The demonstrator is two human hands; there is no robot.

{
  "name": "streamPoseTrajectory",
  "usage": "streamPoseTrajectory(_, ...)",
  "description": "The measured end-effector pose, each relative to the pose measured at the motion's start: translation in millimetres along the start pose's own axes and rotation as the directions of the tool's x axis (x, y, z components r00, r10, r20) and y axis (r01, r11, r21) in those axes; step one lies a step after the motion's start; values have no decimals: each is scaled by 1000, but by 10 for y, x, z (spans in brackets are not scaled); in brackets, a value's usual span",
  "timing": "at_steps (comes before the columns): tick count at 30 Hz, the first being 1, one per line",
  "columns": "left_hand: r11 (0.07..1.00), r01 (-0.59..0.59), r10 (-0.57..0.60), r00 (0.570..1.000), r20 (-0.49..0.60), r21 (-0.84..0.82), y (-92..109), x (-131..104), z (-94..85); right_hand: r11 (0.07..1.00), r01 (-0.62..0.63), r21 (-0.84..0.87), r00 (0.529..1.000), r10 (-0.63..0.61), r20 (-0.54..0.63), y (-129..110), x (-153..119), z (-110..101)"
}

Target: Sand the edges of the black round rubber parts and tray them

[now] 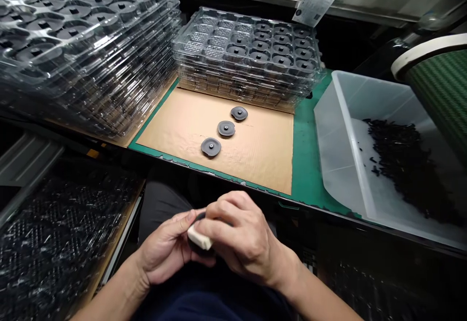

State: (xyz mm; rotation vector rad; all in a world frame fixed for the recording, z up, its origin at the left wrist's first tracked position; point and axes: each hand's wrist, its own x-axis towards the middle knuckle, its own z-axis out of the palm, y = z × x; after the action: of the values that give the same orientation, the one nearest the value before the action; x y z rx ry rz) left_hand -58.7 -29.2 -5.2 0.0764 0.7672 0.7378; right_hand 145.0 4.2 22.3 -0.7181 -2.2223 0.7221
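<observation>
In front of my lap, my left hand [170,248] grips a dark round disc [199,252], mostly hidden by my fingers. My right hand [241,233] is closed on a small cream-coloured block [199,238] and holds it against the disc; what the block is made of I cannot tell. Beyond the hands, three similar dark grey discs, each with a small raised hub, lie in a slanting row on a cardboard sheet [175,126]: a near disc [210,147], a middle disc [226,128] and a far disc [239,113].
Clear plastic trays [248,73] stand stacked behind the cardboard, the top one partly filled with discs. A taller tray stack [120,63] rises at the left. To the right, a translucent bin [339,131] holds small black pieces [404,160]. The green table edge [241,184] runs before me.
</observation>
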Motion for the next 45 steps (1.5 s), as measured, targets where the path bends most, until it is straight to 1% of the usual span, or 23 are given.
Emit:
streamPoseTrajectory(2,986,-167,166,984,-67,-16,50,12,30,984,-165,-65,980,156,-122,-6,-16,49)
streamPoseTrajectory(4,946,-320,323,939,-116,45,89,29,52,932,-363,0,913,356,-200,-28,-22,111)
streamPoseTrajectory(5,922,-375,385,915,-119,96,97,36,58,897,-437,73,876,442,-190,-48,-15,140)
streamPoseTrajectory(7,871,-445,471,876,-100,209,92,44,66,830,-514,217,825,548,-139,-103,24,185)
streamPoseTrajectory(9,811,-500,541,838,-66,303,75,39,79,810,-515,281,808,568,-158,-170,90,201)
streamPoseTrajectory(12,733,-573,625,780,-30,365,85,10,126,877,-429,219,847,474,-241,-256,184,178)
streamPoseTrajectory(14,704,-606,664,747,-38,370,122,-16,167,908,-392,148,876,418,-242,-282,209,153)
streamPoseTrajectory(16,689,-624,687,725,-57,370,163,-39,198,914,-393,97,883,405,-236,-272,202,138)
streamPoseTrajectory(18,686,-627,695,715,-75,369,189,-53,206,915,-400,54,881,400,-252,-229,179,134)
streamPoseTrajectory(21,709,-606,676,730,-102,360,196,-63,180,914,-404,-17,881,385,-275,-140,144,139)
streamPoseTrajectory(23,740,-572,642,757,-120,354,194,-70,151,913,-401,-69,888,370,-274,-90,129,139)
streamPoseTrajectory(25,779,-522,590,798,-125,346,194,-82,122,912,-394,-118,898,354,-262,-56,121,134)
streamPoseTrajectory(28,844,-432,481,872,-93,318,180,-102,91,914,-363,-183,918,317,-239,-24,121,118)
streamPoseTrajectory(31,901,-343,366,930,-39,267,130,-105,76,942,-296,-160,944,263,-196,21,127,93)
streamPoseTrajectory(33,920,-314,324,946,-4,235,90,-97,73,964,-257,-64,951,241,-196,71,118,73)
streamPoseTrajectory(35,923,-320,327,945,4,214,66,-89,75,961,-267,68,919,275,-282,126,83,55)
streamPoseTrajectory(37,913,-355,366,931,-18,203,65,-85,85,926,-323,197,843,376,-385,166,22,43)
streamPoseTrajectory(38,905,-375,389,921,-32,202,71,-85,95,895,-360,263,807,440,-394,175,-15,42)
streamPoseTrajectory(39,894,-398,414,909,-41,203,78,-85,107,856,-398,331,787,504,-357,172,-53,48)
streamPoseTrajectory(41,879,-424,441,897,-35,220,87,-79,140,750,-465,471,788,593,-165,134,-122,84)
streamPoseTrajectory(43,863,-429,452,892,-30,267,85,-57,178,629,-510,587,790,612,30,60,-165,159)
streamPoseTrajectory(44,851,-429,460,887,-38,303,82,-37,195,590,-515,622,791,607,79,16,-176,206)
streamPoseTrajectory(45,837,-425,471,880,-57,344,80,-13,209,575,-507,642,796,599,91,-27,-179,257)
